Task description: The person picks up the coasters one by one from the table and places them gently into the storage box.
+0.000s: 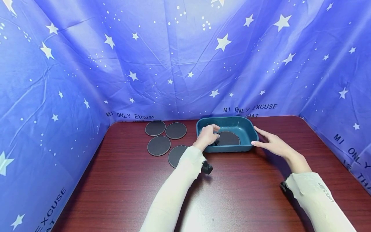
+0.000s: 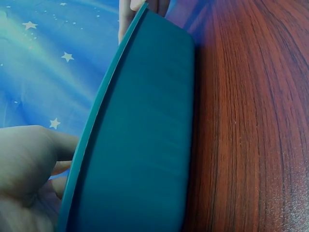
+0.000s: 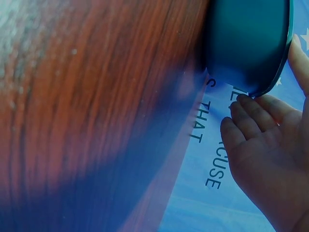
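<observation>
My left hand [image 1: 206, 136] reaches over the near-left side of a teal plastic basin [image 1: 246, 148]. Its fingers are bent beside the left edge of a round black coaster [image 1: 229, 138] inside. Whether they grip that coaster I cannot tell. In the left wrist view, the basin's wall [image 2: 135, 125] hides the fingertips. My right hand [image 1: 272, 143] is at the basin's right end, fingers and thumb spread, touching its rim. The right wrist view shows the palm and loosely extended fingers [image 3: 251, 116] by the basin's corner [image 3: 251, 53].
Left of the basin, several more round coasters lie flat on the reddish wooden table [image 1: 240, 187]: one at the back [image 1: 155, 128], one beside it [image 1: 176, 130], one nearer [image 1: 159, 145], one partly under my left sleeve [image 1: 175, 157]. A blue star-patterned curtain [image 1: 174, 64] encloses the table.
</observation>
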A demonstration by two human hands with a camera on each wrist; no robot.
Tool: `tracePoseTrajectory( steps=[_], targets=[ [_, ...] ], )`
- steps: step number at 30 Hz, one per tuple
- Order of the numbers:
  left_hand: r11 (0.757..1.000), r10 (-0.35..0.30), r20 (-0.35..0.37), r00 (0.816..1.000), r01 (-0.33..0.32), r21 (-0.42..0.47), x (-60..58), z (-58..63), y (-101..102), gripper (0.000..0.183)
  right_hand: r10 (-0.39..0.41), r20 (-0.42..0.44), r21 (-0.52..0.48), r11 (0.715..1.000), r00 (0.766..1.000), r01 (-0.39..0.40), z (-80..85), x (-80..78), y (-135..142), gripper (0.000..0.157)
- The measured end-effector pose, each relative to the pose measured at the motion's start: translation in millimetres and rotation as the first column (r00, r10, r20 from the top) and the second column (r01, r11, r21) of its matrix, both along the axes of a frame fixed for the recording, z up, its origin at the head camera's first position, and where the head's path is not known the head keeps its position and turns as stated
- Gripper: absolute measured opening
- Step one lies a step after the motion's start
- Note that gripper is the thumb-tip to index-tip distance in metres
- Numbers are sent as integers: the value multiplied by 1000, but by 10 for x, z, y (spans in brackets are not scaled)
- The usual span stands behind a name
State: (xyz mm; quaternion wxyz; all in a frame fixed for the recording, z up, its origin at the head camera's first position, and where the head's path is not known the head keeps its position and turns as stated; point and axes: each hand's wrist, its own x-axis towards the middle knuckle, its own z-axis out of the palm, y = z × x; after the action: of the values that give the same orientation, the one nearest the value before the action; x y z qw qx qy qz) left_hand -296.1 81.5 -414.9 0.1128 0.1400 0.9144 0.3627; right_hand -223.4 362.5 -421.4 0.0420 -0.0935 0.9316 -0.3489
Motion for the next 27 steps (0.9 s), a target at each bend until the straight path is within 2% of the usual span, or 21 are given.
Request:
tracePoseTrajectory(
  steps=[13,27],
  targets=[
    [990,-32,-47,998,39,135,-5,-19,-58,33,-3,15,-2,1000,1000,3,-25,-3,15,85],
    [981,-69,-72,995,80,175,6,0,-116,32,-3,10,2,1000,1000,3,-28,-2,21,85]
  ],
)
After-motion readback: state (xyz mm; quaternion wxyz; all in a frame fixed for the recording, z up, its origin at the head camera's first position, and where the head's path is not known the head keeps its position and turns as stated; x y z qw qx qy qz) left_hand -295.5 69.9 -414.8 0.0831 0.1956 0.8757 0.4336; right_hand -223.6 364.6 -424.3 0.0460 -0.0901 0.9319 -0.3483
